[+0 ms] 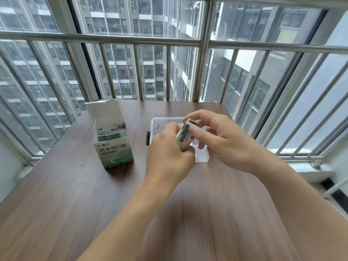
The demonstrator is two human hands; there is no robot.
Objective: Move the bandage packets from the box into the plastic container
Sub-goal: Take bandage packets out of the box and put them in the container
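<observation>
Left hand (169, 147): fingers are curled round the lower end of a stack of bandage packets (185, 135), which is held above the plastic container.
Right hand (224, 136): the upper end of the same stack is pinched between thumb and fingers; the other fingers are loosely bent.
Stack of bandage packets: one bundle, white with dark green print, tilted; the number of packets in it cannot be told.
Plastic container (156, 122): one, clear and lidless, set on the desk just right of the box; a black clip is seen on its left wall. Most of it is hidden by both hands, so its contents cannot be made out.
Box (113, 146): one, white and green with Chinese lettering, stood upright with its top flap raised. More packets (111, 131) are seen inside, too jumbled to be counted.
Desk (75, 194): one, dark wood grain; box and container are carried near its far edge.
Surroundings: a metal railing (101, 37) and window panes run behind the desk, with high-rise blocks beyond.
</observation>
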